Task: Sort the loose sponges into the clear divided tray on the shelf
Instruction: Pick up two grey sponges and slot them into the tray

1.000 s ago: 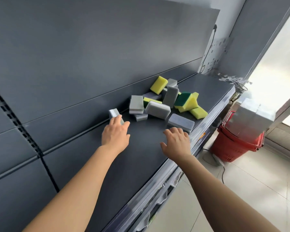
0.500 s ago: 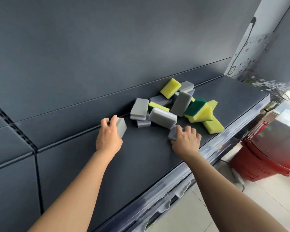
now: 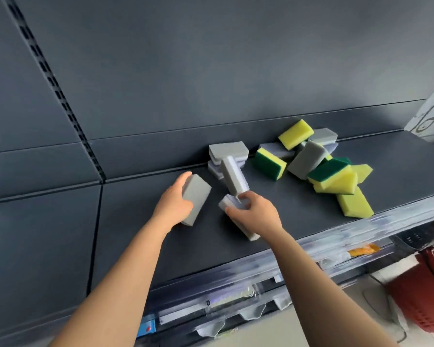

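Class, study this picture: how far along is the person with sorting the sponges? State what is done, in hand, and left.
Done: nothing visibly sorted; no divided tray can be made out. In hand: the left hand grips a grey sponge, the right hand grips a pale grey sponge. Left: the pile of grey and yellow-green sponges lies loose on the shelf.

Dark grey wall panels (image 3: 211, 58), a slotted upright (image 3: 53, 78), pale floor (image 3: 281, 334) below.
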